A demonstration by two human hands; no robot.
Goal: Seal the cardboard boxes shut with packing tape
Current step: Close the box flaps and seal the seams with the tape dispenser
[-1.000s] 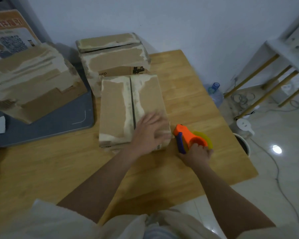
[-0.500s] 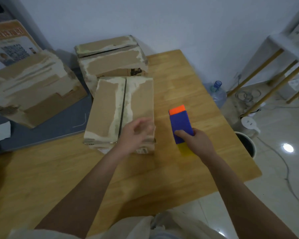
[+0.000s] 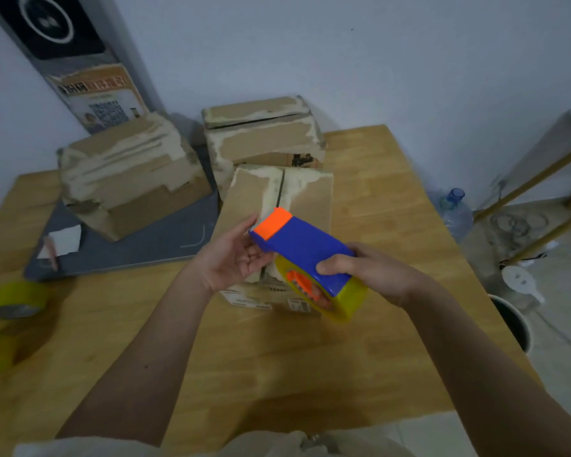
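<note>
Head view: a person's two bare forearms reach over a wooden table (image 3: 370, 179), both hands raised above a cardboard box.
Right hand (image 3: 373, 272): fingers and thumb curled round the rear of the tape dispenser (image 3: 302, 245), gripping its blue body from the right side.
Tape dispenser: blue housing with an orange front end, held tilted in the air above the near box — orange tip pointing up and left, the yellow tape roll (image 3: 343, 298) hanging at its lower right with an orange hub showing.
Left hand (image 3: 233, 258): palm turned up, fingers loosely extended, fingertips at the orange tip of the dispenser; whether they pinch any tape there I cannot tell.
Near box (image 3: 254, 199): lies on the table directly under the hands, flaps closed with the centre seam running away from the person, pale torn strips along that seam, a printed label on its near face.
Rear box (image 3: 264, 140): stands just behind the near box, against the wall.
Left box (image 3: 129, 173): tilted, resting on a grey mat (image 3: 165, 239) to the left of the other two.
Spare tape rolls (image 3: 14, 300): yellow, blurred, at the table's left edge.
Floor at right: a water bottle (image 3: 454, 212) beside the table — and a dark round bin (image 3: 511, 321) nearer.
</note>
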